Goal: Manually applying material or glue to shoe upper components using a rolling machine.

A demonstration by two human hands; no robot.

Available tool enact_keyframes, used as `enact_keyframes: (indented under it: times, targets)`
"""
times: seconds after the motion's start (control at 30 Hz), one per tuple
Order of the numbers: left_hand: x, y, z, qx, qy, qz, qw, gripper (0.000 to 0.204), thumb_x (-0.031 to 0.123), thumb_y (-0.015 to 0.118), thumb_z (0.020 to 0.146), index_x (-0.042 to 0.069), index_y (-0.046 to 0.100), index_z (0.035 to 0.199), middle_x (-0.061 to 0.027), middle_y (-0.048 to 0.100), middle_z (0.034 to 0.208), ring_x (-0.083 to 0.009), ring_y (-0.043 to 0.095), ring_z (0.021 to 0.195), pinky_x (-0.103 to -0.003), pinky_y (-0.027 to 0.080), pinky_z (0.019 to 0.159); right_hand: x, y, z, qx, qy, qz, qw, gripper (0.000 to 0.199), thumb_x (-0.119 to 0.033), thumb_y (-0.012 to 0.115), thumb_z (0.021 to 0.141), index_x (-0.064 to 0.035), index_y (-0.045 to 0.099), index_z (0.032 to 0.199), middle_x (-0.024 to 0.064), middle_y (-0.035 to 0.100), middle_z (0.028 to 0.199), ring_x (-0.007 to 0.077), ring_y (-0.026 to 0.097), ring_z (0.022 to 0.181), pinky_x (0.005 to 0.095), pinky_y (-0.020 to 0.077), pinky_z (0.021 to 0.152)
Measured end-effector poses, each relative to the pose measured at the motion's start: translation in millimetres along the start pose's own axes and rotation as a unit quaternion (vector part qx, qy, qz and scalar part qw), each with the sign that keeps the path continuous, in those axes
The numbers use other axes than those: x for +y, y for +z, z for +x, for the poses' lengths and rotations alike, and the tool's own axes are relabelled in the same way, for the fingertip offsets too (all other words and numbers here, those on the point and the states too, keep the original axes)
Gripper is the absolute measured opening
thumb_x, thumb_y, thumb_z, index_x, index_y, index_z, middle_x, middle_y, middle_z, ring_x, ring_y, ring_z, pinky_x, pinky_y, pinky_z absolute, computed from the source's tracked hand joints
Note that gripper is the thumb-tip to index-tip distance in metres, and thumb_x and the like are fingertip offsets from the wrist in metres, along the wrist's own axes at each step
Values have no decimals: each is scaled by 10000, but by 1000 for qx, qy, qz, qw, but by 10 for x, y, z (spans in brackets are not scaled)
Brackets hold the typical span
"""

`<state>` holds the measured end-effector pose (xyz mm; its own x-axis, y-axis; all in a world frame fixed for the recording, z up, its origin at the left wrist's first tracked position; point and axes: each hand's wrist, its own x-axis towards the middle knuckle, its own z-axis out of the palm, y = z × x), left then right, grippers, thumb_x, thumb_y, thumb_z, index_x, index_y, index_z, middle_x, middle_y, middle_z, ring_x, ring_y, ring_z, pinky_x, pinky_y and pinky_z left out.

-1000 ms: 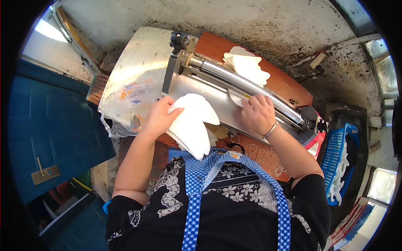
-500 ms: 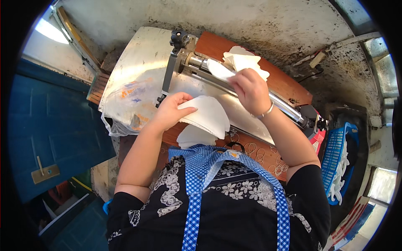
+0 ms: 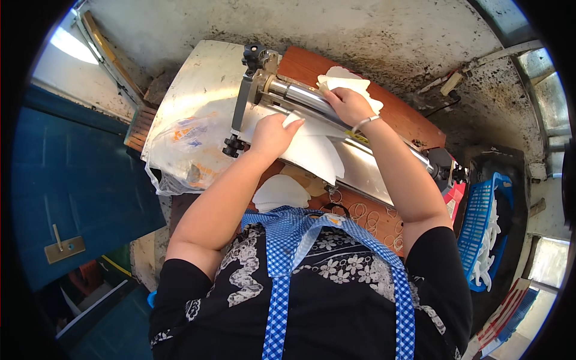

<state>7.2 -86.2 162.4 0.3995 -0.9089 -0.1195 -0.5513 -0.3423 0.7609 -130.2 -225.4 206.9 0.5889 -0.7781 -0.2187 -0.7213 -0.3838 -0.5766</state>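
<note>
My left hand (image 3: 276, 134) is closed on a stack of white rounded sheets (image 3: 317, 150), thumb on top. The sheets lie over the near side of a machine with long metal rollers (image 3: 303, 98). My right hand (image 3: 350, 109) reaches across the rollers, its fingers curled down beside a pile of cream sheets (image 3: 359, 88) behind the machine. Whatever those fingers grip is hidden by the hand. Close to my body rests another white stack (image 3: 279, 193), with a tan sheet (image 3: 305, 179) partly showing beside it.
The machine stands on a reddish-brown table (image 3: 303, 60). Black knobs (image 3: 234, 145) stick out at its left end. Thin loose rings (image 3: 366, 219) lie along the near edge. A blue basket (image 3: 475, 222) with white pieces stands at right, and a blue door (image 3: 84, 180) at left.
My left hand has moved right and away from me, bringing its sheets to the rollers. My right hand has shifted slightly farther away; the white sheet it held no longer shows in it.
</note>
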Motion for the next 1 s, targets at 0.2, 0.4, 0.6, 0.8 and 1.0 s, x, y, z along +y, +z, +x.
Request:
enact_keyframes:
  times: [0.2,0.4,0.6,0.8,1.0]
  targets:
    - [-148,-282,-246,-77,3,-221,972,313,167,699,731,-42,567,924,-98,626,766,-126,577,673,-262,458,601,34,50,-217,214,-312,-97,921,187,-133,594,714,-28,611,868,121,549,788,277,550,735,363,447,646]
    - [-394,-578,-524,-30,-59,-212,975,222,170,679,744,-40,612,776,-87,623,665,-107,562,592,-266,444,543,374,141,-1067,129,-464,-243,842,268,-125,663,601,-44,596,847,47,516,733,204,517,687,324,421,601]
    - [-138,-279,-202,-73,-70,-94,990,360,296,675,734,-58,610,724,-155,594,618,-181,587,579,-309,456,569,214,-38,-654,219,-322,-121,913,268,-247,622,727,-39,567,887,91,543,844,272,517,822,366,413,729]
    - [21,-20,56,-15,-42,-75,996,374,306,709,701,-47,599,760,-172,625,731,-211,618,712,-337,468,644,17,123,167,-4,5,-7,1000,400,-376,508,836,-2,632,907,176,626,836,303,586,806,351,432,784]
    - [46,-86,35,9,-126,-182,975,376,268,737,683,-24,573,854,-93,589,729,-152,547,619,-281,453,582,-97,196,98,18,-38,-71,997,538,-491,404,851,-16,628,970,197,604,975,292,565,937,360,408,849]
